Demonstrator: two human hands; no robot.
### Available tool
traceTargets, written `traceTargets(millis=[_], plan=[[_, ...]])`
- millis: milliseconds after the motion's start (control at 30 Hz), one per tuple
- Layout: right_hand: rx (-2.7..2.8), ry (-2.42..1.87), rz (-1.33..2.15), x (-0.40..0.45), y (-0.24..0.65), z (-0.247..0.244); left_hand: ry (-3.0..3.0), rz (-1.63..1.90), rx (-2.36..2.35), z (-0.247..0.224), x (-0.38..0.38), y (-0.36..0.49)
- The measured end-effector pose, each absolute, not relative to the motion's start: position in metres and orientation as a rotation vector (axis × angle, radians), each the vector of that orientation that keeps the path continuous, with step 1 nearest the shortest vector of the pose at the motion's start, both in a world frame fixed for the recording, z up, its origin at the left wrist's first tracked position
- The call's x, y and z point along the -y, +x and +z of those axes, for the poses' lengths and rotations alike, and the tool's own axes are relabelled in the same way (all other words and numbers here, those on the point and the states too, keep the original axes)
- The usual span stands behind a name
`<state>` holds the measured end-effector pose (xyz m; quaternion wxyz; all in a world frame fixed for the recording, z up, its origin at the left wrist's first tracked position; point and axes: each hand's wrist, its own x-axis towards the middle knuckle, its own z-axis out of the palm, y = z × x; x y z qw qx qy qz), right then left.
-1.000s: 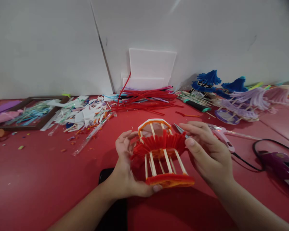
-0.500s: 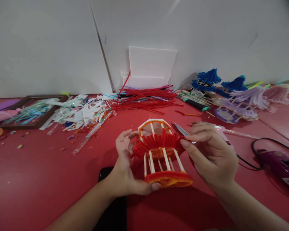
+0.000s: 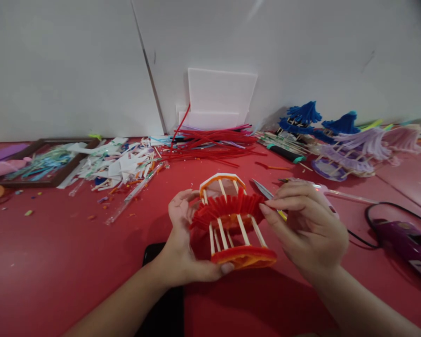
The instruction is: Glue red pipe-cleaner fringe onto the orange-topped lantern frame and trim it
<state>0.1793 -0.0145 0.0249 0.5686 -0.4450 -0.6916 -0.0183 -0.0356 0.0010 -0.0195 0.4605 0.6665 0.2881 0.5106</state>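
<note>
A small model tower of pale sticks (image 3: 243, 230) with orange-and-red rims is tilted above the red table. A frill of short red pipe-cleaner pieces (image 3: 228, 209) rings its middle. My left hand (image 3: 184, 248) wraps its left side, thumb under the lower rim (image 3: 243, 257) and fingers behind the frill. At the frill's right edge, my right hand (image 3: 301, 220) pinches a red pipe-cleaner piece between thumb and forefinger; the fingertips hide most of it. A pointed metal blade (image 3: 262, 189) lies behind the right hand, its other end partly covered.
Red pipe cleaners (image 3: 210, 142) are heaped before white foam boards (image 3: 221, 96). White scraps (image 3: 122, 161) lie left. Blue (image 3: 303, 114) and lilac (image 3: 358, 147) models stand right. A pink tool (image 3: 321, 188), a purple corded device (image 3: 407, 245) and a black phone-like slab (image 3: 161, 304) are nearby.
The model has turned slightly, its right side shifting left and its lower rim tipping up. My right fingertips have moved slightly left with the frill's edge. My left hand keeps its hold.
</note>
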Motion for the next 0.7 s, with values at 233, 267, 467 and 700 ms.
traceTargets(millis=[233, 267, 467, 700], plan=[[1.688, -1.09, 0.018, 0.017, 0.178, 0.025, 1.817, 1.203, -0.766, -0.004, 0.0, -0.03], [1.723, -1.089, 0.02, 0.018, 0.179, 0.025, 1.822, 1.194, -0.754, -0.003, 0.0, -0.029], [1.793, -1.007, 0.016, 0.019, 0.18, 0.026, 1.852, 1.142, -0.611, -0.006, 0.001, -0.027], [1.803, -0.923, -0.005, 0.017, 0.178, 0.029, 1.888, 1.145, -0.706, -0.01, 0.002, -0.03]])
